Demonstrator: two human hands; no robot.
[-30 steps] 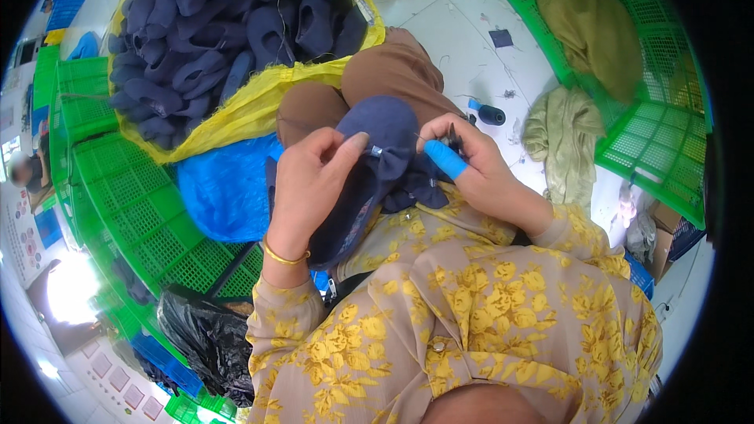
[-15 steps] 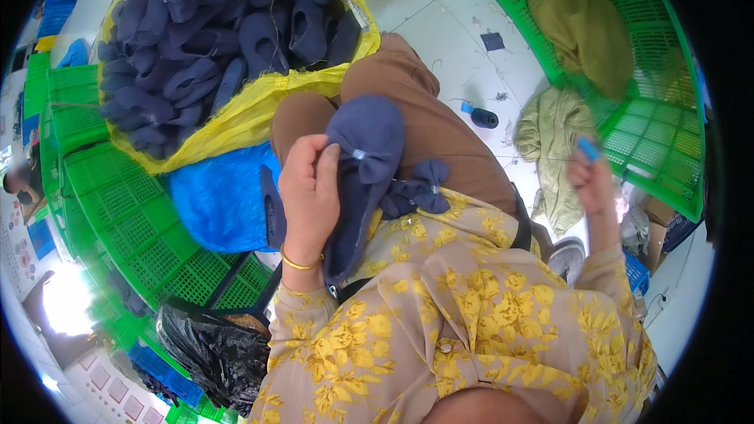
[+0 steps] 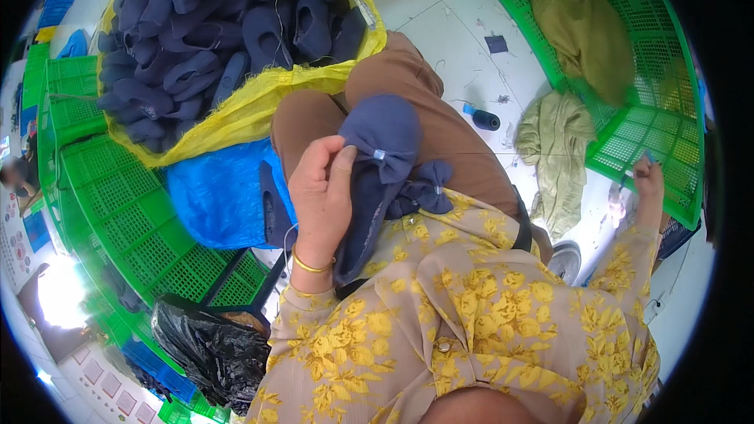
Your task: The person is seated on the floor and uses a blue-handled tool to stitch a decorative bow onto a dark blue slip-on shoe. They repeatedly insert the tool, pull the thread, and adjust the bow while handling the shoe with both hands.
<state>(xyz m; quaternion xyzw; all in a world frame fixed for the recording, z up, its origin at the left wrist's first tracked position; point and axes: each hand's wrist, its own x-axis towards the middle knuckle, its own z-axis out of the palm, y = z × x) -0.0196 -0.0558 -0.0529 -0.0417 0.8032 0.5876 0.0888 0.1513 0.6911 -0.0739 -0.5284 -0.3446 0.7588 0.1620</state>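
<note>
A dark blue cloth slipper (image 3: pixel 382 132) lies across my lap, with its bow held in place between the thumb and fingers of my left hand (image 3: pixel 320 196). A small pale shiny piece marks the middle of that bow. Just right of the slipper, more dark blue bows (image 3: pixel 432 188) rest on my flowered shirt. My right hand (image 3: pixel 649 180) is far out to the right, fingers closed, beside a green crate. Something small and blue shows at its fingertips; whether it is held or worn on a finger I cannot make out.
A yellow sack (image 3: pixel 259 98) full of dark blue slippers stands ahead on the left, near a blue plastic bag (image 3: pixel 216 196). Green crates (image 3: pixel 126 204) flank me on both sides. A thread spool (image 3: pixel 485 119) and olive cloth (image 3: pixel 559 149) lie on the floor. A black bag (image 3: pixel 208 353) sits lower left.
My right hand has moved farther out to the right and slightly lower. My left hand, still gripping the slipper, has shifted slightly right in view.
</note>
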